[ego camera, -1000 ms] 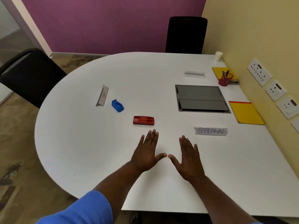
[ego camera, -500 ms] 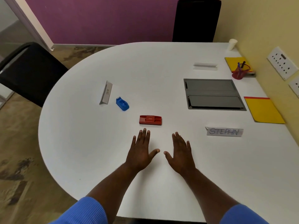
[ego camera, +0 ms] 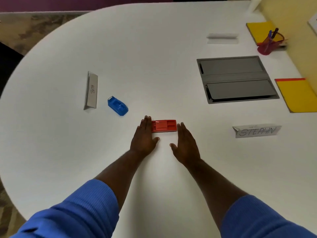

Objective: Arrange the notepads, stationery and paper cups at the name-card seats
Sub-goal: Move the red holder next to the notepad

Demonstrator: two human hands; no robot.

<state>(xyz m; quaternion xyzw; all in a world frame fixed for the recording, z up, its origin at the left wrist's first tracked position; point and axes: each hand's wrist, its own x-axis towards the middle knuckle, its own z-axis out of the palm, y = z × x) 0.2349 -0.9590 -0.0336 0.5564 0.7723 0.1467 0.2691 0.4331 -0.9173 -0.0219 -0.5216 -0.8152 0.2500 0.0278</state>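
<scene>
White bench [ego camera: 154, 48] fills my view. A yellow notepad [ego camera: 298, 95] lies just beyond the STEPHN card [ego camera: 256, 131]; the BETA card [ego camera: 91, 91] stands far left. My left grip [ego camera: 145, 136] and right grip [ego camera: 186, 143] lie flat, fingers straight, holding nothing, flanking the red stationery piece [ego camera: 164, 125]. The blue stationery piece [ego camera: 118, 105] sits beside the BETA card.

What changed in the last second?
Both hands slid forward across the table. The left hand now lies at the left end of the red stationery piece and the right hand at its right end, fingers straight, nothing gripped; contact is unclear. The red piece, blue piece, BETA card, STEPHN card and yellow notepad kept their places.
</scene>
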